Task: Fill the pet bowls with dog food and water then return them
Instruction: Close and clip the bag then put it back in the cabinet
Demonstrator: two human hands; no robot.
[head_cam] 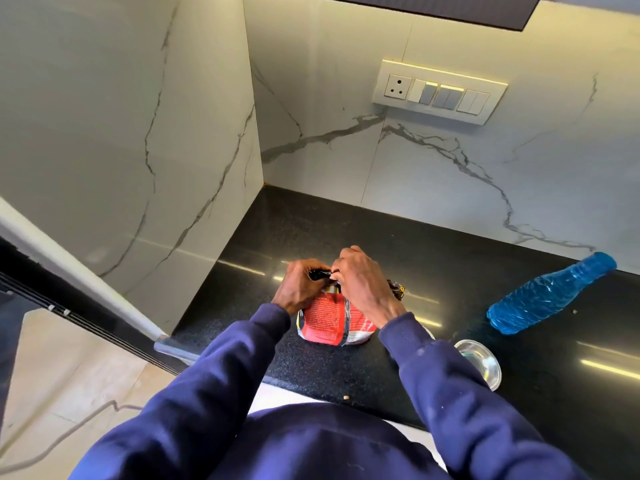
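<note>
Both navy sleeves (pixel 214 382) fill the bottom of my view, reaching out over the black speckled counter (pixel 311 230), which runs into a corner of white marble wall (pixel 450 188). On that counter, off to the right, I see a blue water bottle (pixel 550 294) lying on its side, well apart from the hands. Straight ahead stands the red dog food bag (pixel 329 320), upright. My left hand (pixel 299 287) and right hand (pixel 360 282) are both pinched closed on its crumpled top. Just beside the right sleeve sits a clear glass bowl (pixel 483 362), partly hidden.
</note>
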